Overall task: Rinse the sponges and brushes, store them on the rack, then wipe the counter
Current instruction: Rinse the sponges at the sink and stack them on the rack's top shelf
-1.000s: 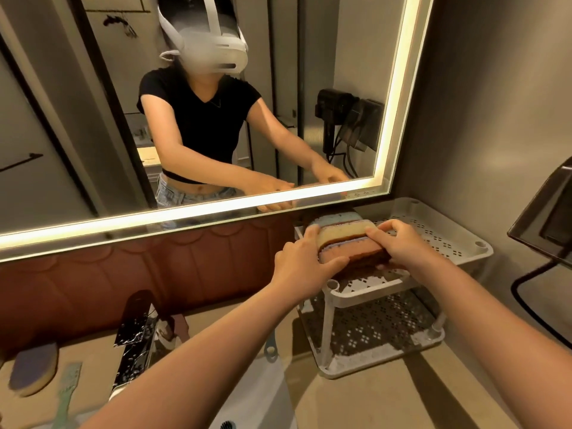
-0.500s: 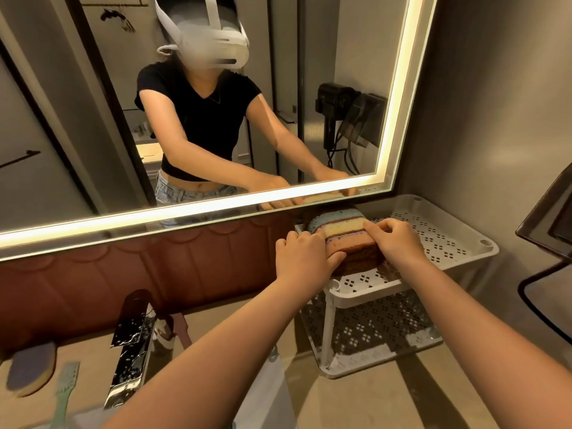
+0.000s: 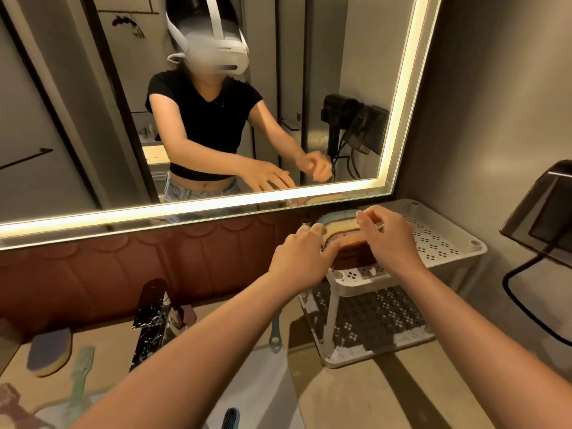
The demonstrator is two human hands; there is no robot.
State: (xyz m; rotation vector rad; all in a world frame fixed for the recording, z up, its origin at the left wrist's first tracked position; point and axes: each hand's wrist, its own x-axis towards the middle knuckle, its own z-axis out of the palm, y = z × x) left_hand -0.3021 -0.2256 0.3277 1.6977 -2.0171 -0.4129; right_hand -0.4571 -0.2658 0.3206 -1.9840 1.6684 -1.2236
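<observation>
A stack of sponges (image 3: 339, 232), blue, yellow, purple and brown, lies at the near left of the white rack's (image 3: 445, 249) top shelf. My left hand (image 3: 301, 258) is at the stack's left end with its fingers against it; the mirror shows those fingers spread and straight. Just above the right end of the stack hovers my right hand (image 3: 387, 239), fingers loosely curled and holding nothing. A purple and yellow sponge (image 3: 49, 354) and a green brush (image 3: 82, 376) lie on the counter at far left.
A dark wet faucet (image 3: 151, 317) stands over the white sink (image 3: 263, 382). A blue brush handle (image 3: 275, 335) and a dark-bristled brush (image 3: 230, 419) lie at the sink. A black wall-mounted device (image 3: 541, 212) with a cable juts out at right. The beige counter (image 3: 371, 397) runs in front of the rack.
My right hand has lifted off the sponge stack and let it go. My left hand's grip has loosened to straight fingers against the stack. The stack stays on the top shelf.
</observation>
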